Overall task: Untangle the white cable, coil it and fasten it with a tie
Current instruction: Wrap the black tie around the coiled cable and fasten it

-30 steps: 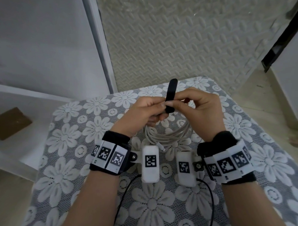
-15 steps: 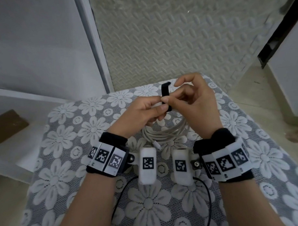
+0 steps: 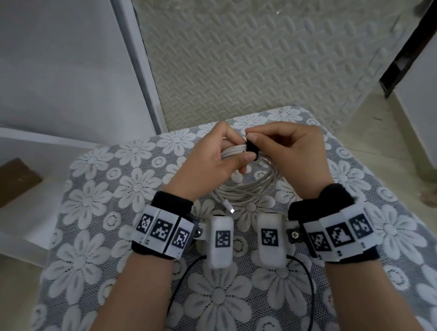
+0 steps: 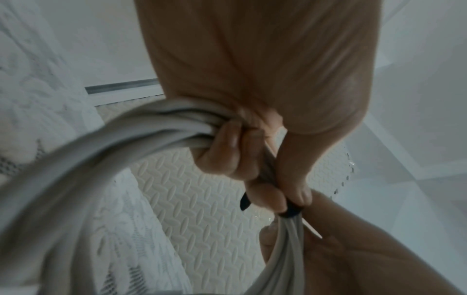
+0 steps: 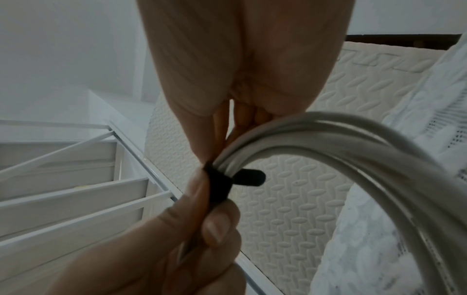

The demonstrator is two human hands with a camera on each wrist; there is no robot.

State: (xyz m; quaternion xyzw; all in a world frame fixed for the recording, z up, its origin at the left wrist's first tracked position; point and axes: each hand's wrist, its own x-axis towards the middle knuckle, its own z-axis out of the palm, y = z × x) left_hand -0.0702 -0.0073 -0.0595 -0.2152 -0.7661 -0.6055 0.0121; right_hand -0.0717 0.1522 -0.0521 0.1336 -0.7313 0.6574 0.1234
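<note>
The tie now wraps the cable, both hands pinching it; only the right wrist view shows its free tab.

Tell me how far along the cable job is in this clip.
Done: the white cable is untangled and coiled in several loops. In hand: the black tie is wrapped around the bundle; the left hand grips the loops and pinches the tie, and the right hand pinches it too. Left: its short free end sticks out and needs pressing down.
</note>
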